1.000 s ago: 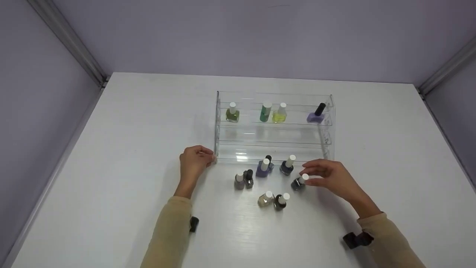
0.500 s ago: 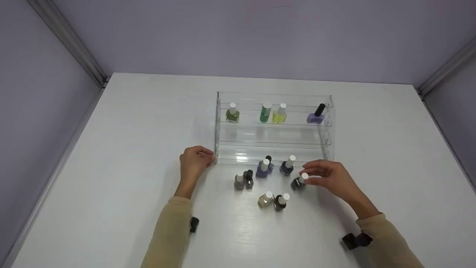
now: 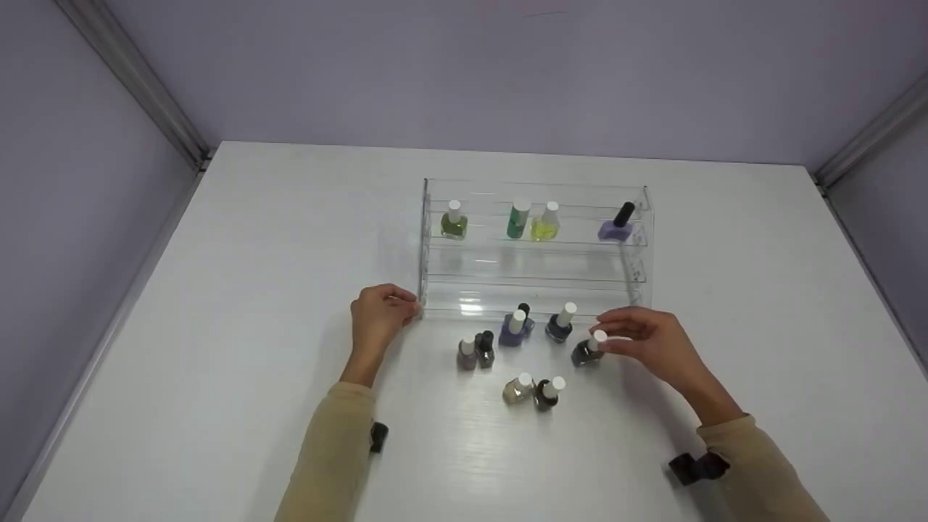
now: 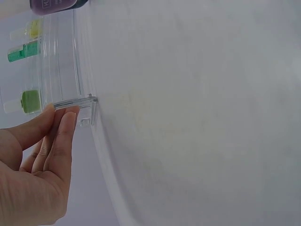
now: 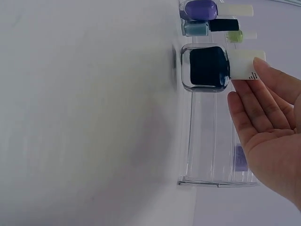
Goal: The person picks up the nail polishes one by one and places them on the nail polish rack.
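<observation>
My right fingers pinch the dark bottle, just shifted toward one o'clock and so under my control, while my left fingers grip the rack.

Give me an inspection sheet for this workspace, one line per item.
Surface: white tabletop, with glare toward the near side.
Job's things: clear rack with four bottles toward its back; seven loose bottles in front of it, plus a dark bottle in hand.
Clutter: nothing seen.
Left hand: pinches the rack's left side.
Right hand: holds the dark bottle by its white cap; whether its base touches the table, cannot tell.
Cables: nothing seen.
Surroundings: purplish walls, metal corner strips.
</observation>
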A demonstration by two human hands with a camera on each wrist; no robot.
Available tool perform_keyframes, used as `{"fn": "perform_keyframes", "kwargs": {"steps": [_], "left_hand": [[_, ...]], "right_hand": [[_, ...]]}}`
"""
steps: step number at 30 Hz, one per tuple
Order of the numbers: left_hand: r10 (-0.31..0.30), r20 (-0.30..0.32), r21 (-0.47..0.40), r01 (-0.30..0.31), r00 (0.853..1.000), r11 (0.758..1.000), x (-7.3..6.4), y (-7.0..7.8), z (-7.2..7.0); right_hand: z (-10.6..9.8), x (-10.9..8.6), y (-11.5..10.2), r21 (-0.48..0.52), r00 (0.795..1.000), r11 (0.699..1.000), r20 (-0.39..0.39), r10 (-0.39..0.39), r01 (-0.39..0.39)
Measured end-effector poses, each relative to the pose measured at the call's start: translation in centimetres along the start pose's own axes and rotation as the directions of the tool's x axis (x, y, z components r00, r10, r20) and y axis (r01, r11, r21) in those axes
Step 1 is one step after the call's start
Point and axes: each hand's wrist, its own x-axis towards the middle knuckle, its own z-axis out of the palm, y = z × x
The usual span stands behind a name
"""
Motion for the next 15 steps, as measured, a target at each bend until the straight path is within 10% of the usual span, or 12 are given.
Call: {"fn": "perform_keyframes", "kwargs": {"steps": [15], "left_hand": [[0.012, 0.001, -0.011, -0.012, 1.000, 1.000, -0.1, 0.0, 0.0]], "right_hand": [[-1.6, 0.3, -1.5, -0.027, 0.999, 1.000, -0.035, -0.007, 0.006]]}}
